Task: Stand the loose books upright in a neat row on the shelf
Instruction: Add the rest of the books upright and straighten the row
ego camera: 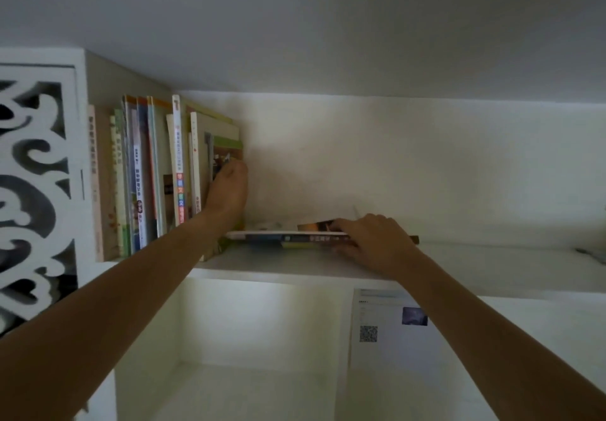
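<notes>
A row of upright books (147, 174) stands at the left end of the white shelf (475, 263). My left hand (228, 187) presses against the cover of the rightmost upright book (223, 138), with its fingers curled at the book's front edge. A small stack of flat books (288, 238) lies on the shelf to the right of the row. My right hand (373, 243) rests on the right end of this stack, its thumb under the top book and its fingers over it. The top book's right part is hidden by the hand.
A white carved panel (36, 191) stands left of the shelf. Below the shelf is an open white compartment (229, 338) and a paper sheet with a QR code (383, 328). A small dark object (590, 253) lies at the shelf's far right.
</notes>
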### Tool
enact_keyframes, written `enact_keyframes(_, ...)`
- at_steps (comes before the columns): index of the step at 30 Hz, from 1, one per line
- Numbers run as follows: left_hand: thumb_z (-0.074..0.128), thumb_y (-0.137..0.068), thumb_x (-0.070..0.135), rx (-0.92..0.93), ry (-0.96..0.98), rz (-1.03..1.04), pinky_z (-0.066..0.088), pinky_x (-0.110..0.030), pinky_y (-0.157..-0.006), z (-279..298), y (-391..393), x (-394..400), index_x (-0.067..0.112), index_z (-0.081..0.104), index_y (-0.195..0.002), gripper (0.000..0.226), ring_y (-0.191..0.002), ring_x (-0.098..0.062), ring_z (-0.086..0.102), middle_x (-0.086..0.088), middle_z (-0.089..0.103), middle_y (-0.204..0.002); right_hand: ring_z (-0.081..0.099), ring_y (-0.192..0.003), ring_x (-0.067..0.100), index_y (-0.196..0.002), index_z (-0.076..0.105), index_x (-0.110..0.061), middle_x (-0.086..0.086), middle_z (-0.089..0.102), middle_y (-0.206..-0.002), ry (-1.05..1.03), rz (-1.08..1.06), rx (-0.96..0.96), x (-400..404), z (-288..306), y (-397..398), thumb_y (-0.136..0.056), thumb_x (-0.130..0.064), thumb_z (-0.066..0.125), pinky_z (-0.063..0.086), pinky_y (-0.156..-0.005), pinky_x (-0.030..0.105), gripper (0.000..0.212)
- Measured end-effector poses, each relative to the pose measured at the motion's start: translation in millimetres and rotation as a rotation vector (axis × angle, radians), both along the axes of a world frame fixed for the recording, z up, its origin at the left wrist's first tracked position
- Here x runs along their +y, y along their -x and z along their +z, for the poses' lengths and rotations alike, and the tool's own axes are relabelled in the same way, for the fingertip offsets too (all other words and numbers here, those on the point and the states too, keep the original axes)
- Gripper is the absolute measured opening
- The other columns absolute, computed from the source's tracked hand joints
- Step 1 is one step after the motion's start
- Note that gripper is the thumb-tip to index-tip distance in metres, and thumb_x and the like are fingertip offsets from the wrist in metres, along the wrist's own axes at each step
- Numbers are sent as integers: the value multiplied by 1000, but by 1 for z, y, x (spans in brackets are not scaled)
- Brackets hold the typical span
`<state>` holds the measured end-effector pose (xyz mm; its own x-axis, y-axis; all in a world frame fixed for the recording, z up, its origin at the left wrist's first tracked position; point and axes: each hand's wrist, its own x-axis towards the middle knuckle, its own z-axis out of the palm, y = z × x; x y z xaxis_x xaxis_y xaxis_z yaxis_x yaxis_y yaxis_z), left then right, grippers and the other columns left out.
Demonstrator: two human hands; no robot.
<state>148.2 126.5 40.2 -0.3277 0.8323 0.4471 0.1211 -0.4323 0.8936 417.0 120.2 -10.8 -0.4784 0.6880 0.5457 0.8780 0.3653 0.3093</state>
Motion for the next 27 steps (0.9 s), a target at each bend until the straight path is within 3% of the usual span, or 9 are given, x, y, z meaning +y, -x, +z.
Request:
enact_keyframes(3,39,-109,37,-200,-49,-198,44,-35,-102,6,-1,-11,28,64,-119,28,-116,-25,61,5,63,-117,68,-76,29,-121,59,-29,7,72,-91,-72,-14,326,7,-6,2,-100,-56,51,55,-65,35,35)
enact_keyframes(6,20,-113,39,-120,-126,-252,27,-22,-99,11,-3,-17,15,39,-155,52,-138,-14,45,-1,46,-156,70,-74,30,-112,69,-22,8,75,-88,-173,38,805,8,0,12,-97,-54,60,51,-60,29,36)
enact_keyframes(10,28,-111,47,139,-244,-181,30,-35,-123,-7,11,-14,32,56,-136,41,-116,5,59,14,64,-128,62,-72,13,-113,73,-11,7,76,-97,-204,199,1220,-3,6,58,-97,-44,66,39,-54,6,37)
enact_keyframes(13,38,-109,41,687,-392,70,20,-37,-128,-34,27,6,31,34,-158,51,-154,-6,25,7,32,-165,64,-74,13,-109,68,-13,1,72,-90,-135,277,1419,-4,0,103,-95,-47,66,44,-59,14,37)
enact_keyframes(17,44,-104,21,1294,-758,476,11,-43,-130,-59,33,14,12,31,-159,58,-160,-21,7,-10,20,-170,58,-69,9,-107,61,-16,-8,62,-83,-17,338,1425,-5,1,150,-99,-47,60,41,-58,15,32)
enact_keyframes(20,66,-100,23,1179,-789,759,20,-47,-128,-61,42,22,2,46,-150,57,-157,-32,21,-20,36,-162,60,-73,-6,-112,52,-29,-18,61,-88,190,469,1306,-4,0,185,-103,-47,52,43,-59,2,20)
enact_keyframes(22,61,-102,25,1041,-805,928,29,-52,-124,-60,48,16,1,55,-140,44,-151,-35,32,-23,46,-153,63,-82,-4,-112,50,-36,-17,64,-94,269,498,1166,5,-4,202,-104,-54,43,48,-73,11,21)
enact_keyframes(24,49,-107,28,965,-824,940,31,-54,-122,-58,50,7,4,57,-133,36,-147,-35,38,-22,52,-148,64,-95,0,-117,52,-38,-16,65,-105,344,529,1124,11,-1,207,-102,-63,34,52,-85,26,35)
enact_keyframes(27,45,-109,27,980,-840,873,34,-50,-121,-56,48,4,3,63,-131,37,-143,-34,43,-21,55,-145,61,-94,-3,-110,52,-45,-20,62,-102,478,622,1173,7,8,202,-105,-58,31,46,-78,18,25)
